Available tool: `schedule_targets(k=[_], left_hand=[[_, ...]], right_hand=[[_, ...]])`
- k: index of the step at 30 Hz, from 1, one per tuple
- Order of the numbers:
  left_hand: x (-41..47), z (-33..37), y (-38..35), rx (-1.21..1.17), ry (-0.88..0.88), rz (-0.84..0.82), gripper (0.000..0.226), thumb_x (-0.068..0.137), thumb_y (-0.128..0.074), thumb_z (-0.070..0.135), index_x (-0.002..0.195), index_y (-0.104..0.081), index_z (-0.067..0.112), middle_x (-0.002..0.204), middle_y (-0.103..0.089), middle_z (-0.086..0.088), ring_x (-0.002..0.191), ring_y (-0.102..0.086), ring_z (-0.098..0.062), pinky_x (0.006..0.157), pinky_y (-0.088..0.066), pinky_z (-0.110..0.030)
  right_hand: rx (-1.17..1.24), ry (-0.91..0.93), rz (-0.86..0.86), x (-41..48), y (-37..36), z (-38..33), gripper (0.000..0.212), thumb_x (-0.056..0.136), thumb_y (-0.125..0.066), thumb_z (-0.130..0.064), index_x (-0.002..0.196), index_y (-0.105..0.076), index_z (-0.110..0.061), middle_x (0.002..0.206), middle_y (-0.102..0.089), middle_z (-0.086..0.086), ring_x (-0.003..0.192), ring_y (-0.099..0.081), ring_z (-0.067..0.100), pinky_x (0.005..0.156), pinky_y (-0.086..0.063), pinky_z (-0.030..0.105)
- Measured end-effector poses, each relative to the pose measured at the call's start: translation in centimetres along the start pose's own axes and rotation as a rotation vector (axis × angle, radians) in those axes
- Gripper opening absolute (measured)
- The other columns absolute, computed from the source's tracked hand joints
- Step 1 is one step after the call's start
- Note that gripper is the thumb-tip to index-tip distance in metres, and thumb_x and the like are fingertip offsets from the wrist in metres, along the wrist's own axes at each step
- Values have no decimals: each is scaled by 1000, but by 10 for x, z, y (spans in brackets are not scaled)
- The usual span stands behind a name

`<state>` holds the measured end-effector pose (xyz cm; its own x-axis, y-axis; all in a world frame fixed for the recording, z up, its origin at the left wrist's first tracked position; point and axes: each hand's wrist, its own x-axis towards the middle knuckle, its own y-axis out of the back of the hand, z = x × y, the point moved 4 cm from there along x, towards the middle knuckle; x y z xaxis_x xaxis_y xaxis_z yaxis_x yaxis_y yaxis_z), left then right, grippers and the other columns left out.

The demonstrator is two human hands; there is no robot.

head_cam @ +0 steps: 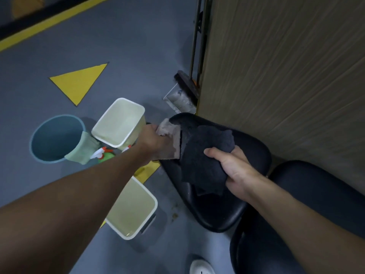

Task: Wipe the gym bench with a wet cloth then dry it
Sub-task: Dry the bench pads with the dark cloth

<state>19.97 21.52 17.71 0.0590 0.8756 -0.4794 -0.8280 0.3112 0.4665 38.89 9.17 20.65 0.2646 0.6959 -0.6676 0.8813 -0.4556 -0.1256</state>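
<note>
The black padded gym bench seat lies at centre right, with a second black pad toward me at the right. My right hand grips a dark grey cloth that rests bunched on the seat. At the seat's far left edge my left hand holds a lighter pinkish-grey cloth, which drapes over that edge.
On the grey floor to the left stand a blue round bucket with a green cloth over its rim, two cream bins, and a spray bottle. A broom and dustpan lean by the wooden wall.
</note>
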Motion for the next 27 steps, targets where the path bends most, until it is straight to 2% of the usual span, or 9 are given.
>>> schedule_targets(k=[3, 5, 8, 9, 12, 17, 21, 25, 27], left_hand=[[-32, -18, 36, -114, -7, 65, 6, 92, -62, 3, 96, -61, 7, 77, -60, -3, 63, -54, -12, 45, -46, -13], [-53, -41, 63, -175, 13, 96, 4, 96, -57, 10, 95, -60, 8, 76, -58, -3, 66, -55, -17, 54, -48, -20], [-77, -93, 93, -232, 41, 112, 24, 100, -51, 21, 105, -63, 1, 89, -61, -13, 81, -58, -24, 76, -50, -37], [-86, -109, 102, -254, 37, 135, 23, 100, -50, 24, 104, -63, 4, 91, -62, -11, 82, -59, -24, 76, -50, -36], [-107, -170, 114, -318, 23, 164, 19, 101, -50, 23, 100, -64, 10, 79, -60, -1, 71, -56, -12, 60, -46, -25], [-90, -284, 90, -354, 77, 210, 28, 98, -53, 32, 86, -65, 9, 78, -58, -3, 73, -54, -18, 63, -42, -25], [-64, -331, 47, -369, 44, 212, 28, 101, -49, 32, 83, -63, 17, 79, -60, 1, 72, -56, -13, 50, -42, -20], [-34, -356, 29, -387, -17, 261, 26, 99, -52, 36, 88, -64, 16, 88, -62, -5, 80, -59, -23, 64, -47, -27], [-26, -363, 26, -385, -73, 274, 27, 98, -54, 37, 90, -64, 14, 85, -61, -7, 80, -59, -27, 67, -47, -31]], right_hand=[[-53, 33, -10, -21, -27, 15, 53, 74, -85, -15, 118, -56, -18, 108, -72, 7, 96, -71, 26, 84, -59, 48], [-79, 86, -51, -41, -50, 27, 44, 75, -83, -11, 114, -63, -19, 102, -75, 7, 92, -73, 25, 79, -61, 44], [-88, 132, -75, -65, -88, 63, 36, 76, -82, -9, 109, -69, -16, 96, -77, 6, 88, -74, 22, 75, -61, 39], [-78, 126, -78, -69, -100, 81, 34, 77, -81, -9, 108, -69, -15, 95, -77, 7, 87, -74, 22, 75, -61, 39], [-122, 93, -48, -62, -129, 147, 34, 77, -81, -13, 109, -68, -16, 98, -76, 8, 89, -74, 23, 77, -62, 42], [-198, 75, 24, 4, -138, 260, 37, 78, -80, -13, 111, -63, -17, 98, -74, 6, 85, -72, 21, 60, -57, 30], [-236, 111, -8, 67, -135, 320, 33, 78, -79, -14, 106, -63, -21, 99, -74, 6, 88, -71, 25, 78, -61, 44], [-181, 162, -34, 114, -131, 350, 30, 78, -77, -16, 105, -65, -21, 100, -74, 8, 93, -71, 28, 86, -58, 49], [-197, 180, -39, 126, -126, 361, 31, 79, -77, -16, 107, -65, -20, 103, -73, 9, 94, -70, 27, 88, -57, 48]])
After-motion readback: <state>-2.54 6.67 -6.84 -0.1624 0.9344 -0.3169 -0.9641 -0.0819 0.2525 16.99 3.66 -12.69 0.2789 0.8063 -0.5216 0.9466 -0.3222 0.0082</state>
